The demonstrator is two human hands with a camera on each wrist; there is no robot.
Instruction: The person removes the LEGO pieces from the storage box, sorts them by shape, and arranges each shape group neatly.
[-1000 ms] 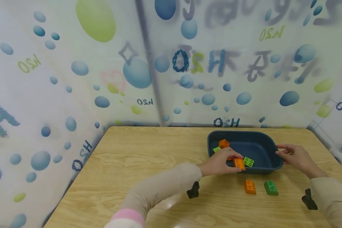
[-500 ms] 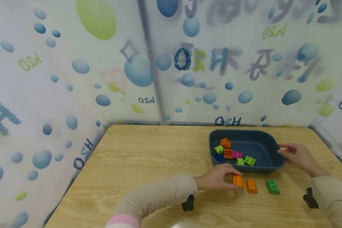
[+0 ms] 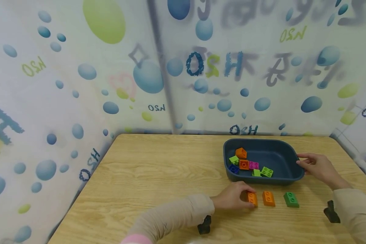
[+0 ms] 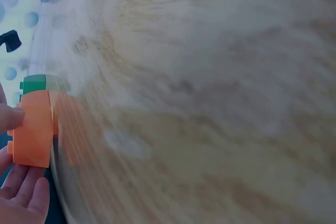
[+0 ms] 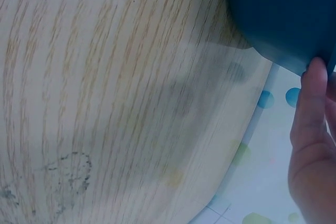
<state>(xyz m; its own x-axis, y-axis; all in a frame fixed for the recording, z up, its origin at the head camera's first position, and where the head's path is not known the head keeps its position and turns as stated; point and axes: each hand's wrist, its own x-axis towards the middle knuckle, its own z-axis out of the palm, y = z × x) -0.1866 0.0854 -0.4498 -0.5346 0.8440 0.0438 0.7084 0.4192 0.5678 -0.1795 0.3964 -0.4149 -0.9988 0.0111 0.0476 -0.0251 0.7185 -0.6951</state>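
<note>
Head view: the tub (image 3: 274, 160) is gripped by the right hand (image 3: 321, 169); nearer, the left orange block (image 3: 252, 199) is pinched by the left hand (image 3: 230, 197), fingers (image 3: 246, 187) at its ends. Probably light, hard, easily held there.

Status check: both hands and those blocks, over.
Left hand: grip on orange block. Right hand: holds right end of blue tub. Close right of that block: second orange block, then green block.
</note>
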